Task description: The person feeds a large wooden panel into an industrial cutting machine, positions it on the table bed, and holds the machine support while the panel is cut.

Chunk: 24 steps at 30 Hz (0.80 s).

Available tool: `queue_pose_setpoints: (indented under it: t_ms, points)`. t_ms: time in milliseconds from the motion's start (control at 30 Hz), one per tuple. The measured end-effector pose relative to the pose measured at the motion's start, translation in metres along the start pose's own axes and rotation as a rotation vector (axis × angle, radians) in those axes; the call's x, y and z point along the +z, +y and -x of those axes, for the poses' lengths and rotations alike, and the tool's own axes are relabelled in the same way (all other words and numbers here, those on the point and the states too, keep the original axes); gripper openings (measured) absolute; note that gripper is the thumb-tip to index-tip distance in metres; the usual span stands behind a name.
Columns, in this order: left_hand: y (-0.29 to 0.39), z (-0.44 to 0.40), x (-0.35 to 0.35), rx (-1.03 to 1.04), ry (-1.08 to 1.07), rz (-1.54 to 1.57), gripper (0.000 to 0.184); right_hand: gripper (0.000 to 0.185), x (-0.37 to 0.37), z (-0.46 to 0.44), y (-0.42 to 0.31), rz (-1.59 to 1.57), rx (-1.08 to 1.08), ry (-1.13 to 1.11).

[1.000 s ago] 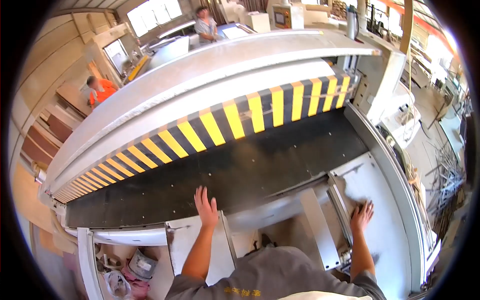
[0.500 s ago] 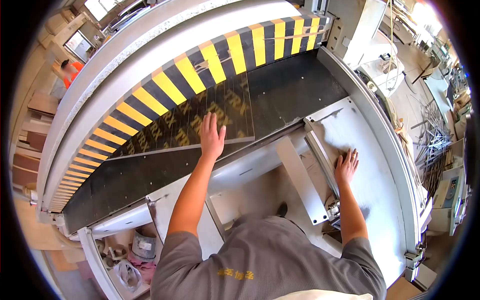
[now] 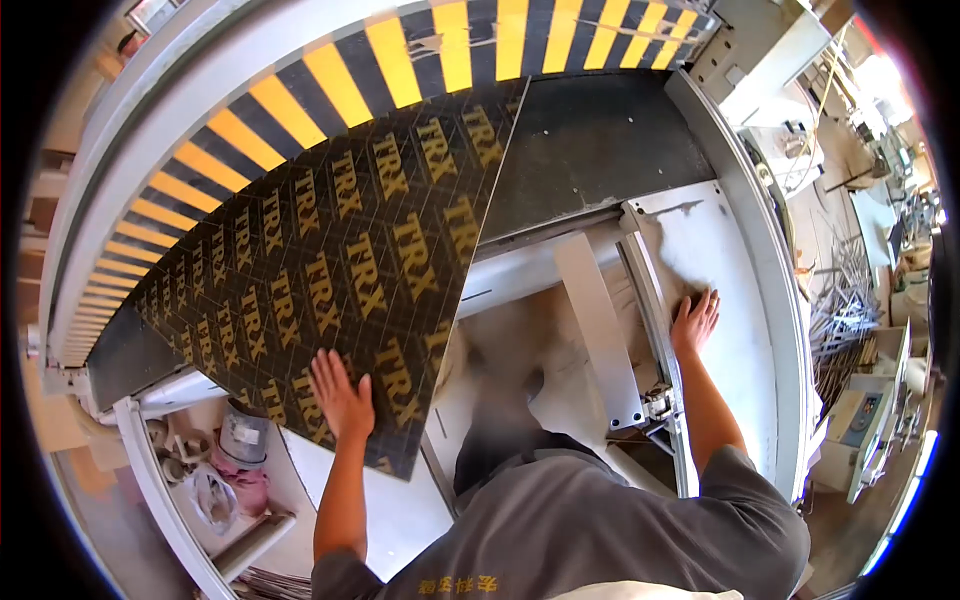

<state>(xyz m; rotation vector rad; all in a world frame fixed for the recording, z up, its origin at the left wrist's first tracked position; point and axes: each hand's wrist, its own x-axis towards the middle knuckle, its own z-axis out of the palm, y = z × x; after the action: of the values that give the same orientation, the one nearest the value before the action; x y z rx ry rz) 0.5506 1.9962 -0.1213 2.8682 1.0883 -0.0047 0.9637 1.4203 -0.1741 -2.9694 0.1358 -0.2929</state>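
A dark board with yellow TRX lettering [image 3: 320,240] reaches out from under the yellow-and-black striped guard [image 3: 410,60], over the black machine bed [image 3: 610,135] and onto the left metal table. My left hand [image 3: 342,395] lies on the board near its front edge, fingers spread. My right hand [image 3: 696,322] rests palm down on the right metal table [image 3: 745,350], fingers apart, beside a metal rail [image 3: 650,310]. Neither hand grasps anything.
Between the two tables hangs a narrow metal plate [image 3: 597,330] over a gap. At lower left, a bucket [image 3: 243,440] and plastic bags [image 3: 213,497] sit inside the frame. Metal scraps [image 3: 845,305] lie on the floor at right. Part of a person [image 3: 130,43] shows at upper left.
The TRX board has come out from under the striped guard toward my body. My left hand has moved back with it and now lies on it. My right hand remains on the right table.
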Motion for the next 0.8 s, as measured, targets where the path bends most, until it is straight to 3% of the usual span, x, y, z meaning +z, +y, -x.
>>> queue_pose_setpoints:
  t_ms: [133,267,300,333,367,433,467,500,533,567,600,633,733,800]
  points:
    - [-0.098,0.078,-0.003,-0.129,-0.036,-0.057,0.076,0.07,-0.001,-0.001,-0.001,-0.01,-0.001,-0.002]
    - [-0.201,0.126,-0.005,-0.121,0.012,-0.013,0.075,0.068,-0.003,0.0,0.006,-0.087,0.027,-0.011]
    - [-0.237,0.14,0.001,-0.207,-0.018,-0.043,0.076,0.067,-0.002,0.0,0.007,-0.142,0.061,-0.015]
    - [-0.267,0.146,0.009,-0.295,-0.039,-0.07,0.077,0.061,0.006,0.001,0.007,-0.308,0.066,0.119]
    - [-0.283,0.146,-0.003,-0.457,-0.056,-0.036,0.08,0.057,0.009,-0.002,0.003,-0.502,0.06,0.077]
    - [-0.297,0.111,-0.017,-0.765,-0.122,-0.053,0.086,0.038,-0.008,0.021,-0.042,-0.613,-0.209,0.061]
    - [-0.301,0.088,-0.015,-0.909,-0.186,-0.118,0.088,0.028,-0.019,0.038,-0.079,-0.835,-0.102,-0.172]
    - [-0.306,0.067,-0.012,-1.051,-0.259,-0.187,0.091,0.024,-0.036,0.054,-0.117,-0.777,-0.141,-0.392]
    - [-0.305,0.048,0.004,-1.006,-0.104,-0.032,0.094,0.025,-0.014,0.068,-0.14,-1.005,-0.23,-0.548]
    - [-0.265,0.019,-0.024,-0.949,-0.134,-0.055,0.093,0.028,-0.006,0.081,-0.172,-1.091,-0.116,-0.79]
    - [-0.26,-0.007,-0.009,-0.838,-0.102,-0.085,0.089,0.031,0.0,0.091,-0.205,-1.035,-0.137,-0.884]
    - [-0.243,-0.032,-0.006,-0.743,-0.048,-0.059,0.087,0.039,0.024,0.097,-0.228,-1.237,0.032,-1.115]
    - [-0.177,-0.083,-0.032,-0.527,-0.117,-0.035,0.087,0.043,0.053,0.107,-0.31,-1.613,0.47,-1.357]
    - [-0.158,-0.099,-0.043,-0.498,-0.143,-0.017,0.086,0.042,0.032,0.111,-0.37,-1.679,0.721,-1.274]
